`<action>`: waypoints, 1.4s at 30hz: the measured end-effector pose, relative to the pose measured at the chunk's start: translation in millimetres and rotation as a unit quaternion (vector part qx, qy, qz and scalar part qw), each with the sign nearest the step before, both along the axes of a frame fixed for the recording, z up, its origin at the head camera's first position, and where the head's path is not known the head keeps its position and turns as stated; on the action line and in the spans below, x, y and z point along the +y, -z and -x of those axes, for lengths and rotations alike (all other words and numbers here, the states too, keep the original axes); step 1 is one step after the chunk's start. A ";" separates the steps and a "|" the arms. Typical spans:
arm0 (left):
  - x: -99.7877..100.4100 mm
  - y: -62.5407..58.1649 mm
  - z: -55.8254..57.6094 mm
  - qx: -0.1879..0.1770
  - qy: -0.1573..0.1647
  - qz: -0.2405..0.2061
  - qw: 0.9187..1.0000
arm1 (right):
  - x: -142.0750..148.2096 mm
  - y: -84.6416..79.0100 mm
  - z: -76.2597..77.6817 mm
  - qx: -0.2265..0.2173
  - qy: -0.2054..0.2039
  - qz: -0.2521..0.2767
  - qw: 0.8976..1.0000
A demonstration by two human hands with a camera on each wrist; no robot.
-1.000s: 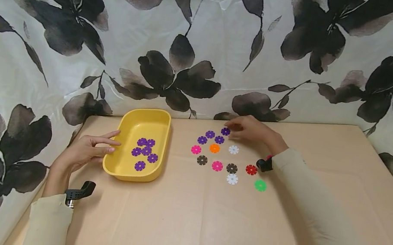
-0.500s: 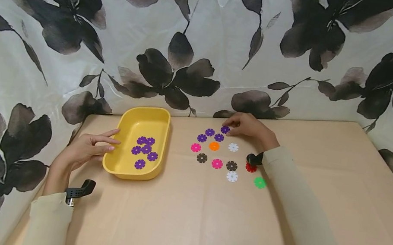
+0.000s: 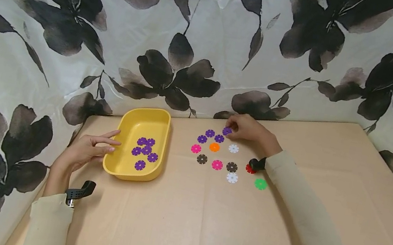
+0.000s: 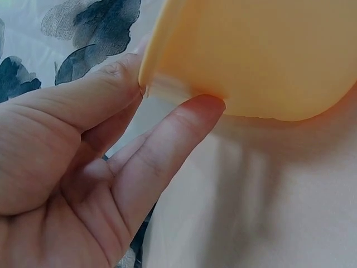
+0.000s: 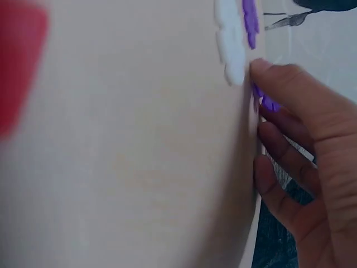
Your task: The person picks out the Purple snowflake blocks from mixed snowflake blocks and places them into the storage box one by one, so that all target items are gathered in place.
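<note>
Pinched between thumb and fingertips, one purple disc sits in my right hand near the back edge of the table, beside other loose discs, while my left hand grips the yellow tray at its rim.

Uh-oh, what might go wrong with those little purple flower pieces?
The pinched purple piece might slip, since the right hand has only a small grip on it. That hand might also bump the neighbouring purple pieces. And the left hand, touching the yellow tray, could perhaps nudge it.
</note>
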State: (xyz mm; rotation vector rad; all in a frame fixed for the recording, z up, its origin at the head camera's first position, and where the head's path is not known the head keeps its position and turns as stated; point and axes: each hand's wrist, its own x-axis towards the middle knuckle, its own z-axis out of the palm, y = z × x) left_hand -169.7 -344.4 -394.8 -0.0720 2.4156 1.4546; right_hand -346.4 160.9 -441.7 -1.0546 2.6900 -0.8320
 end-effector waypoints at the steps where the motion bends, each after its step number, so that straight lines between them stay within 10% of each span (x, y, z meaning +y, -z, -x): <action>1: 0.1 -0.1 -0.1 0.001 0.000 0.001 1.000 | 0.2 0.8 -0.2 0.004 0.000 -0.004 1.000; 20: 0.8 -1.0 -0.4 -0.007 -0.005 0.008 1.000 | 5.3 -5.0 -4.1 -0.014 -0.082 0.000 0.997; 42: -2.5 1.7 -0.8 -0.001 0.000 0.000 1.000 | 11.0 -19.8 -21.7 -0.016 -0.014 0.026 0.999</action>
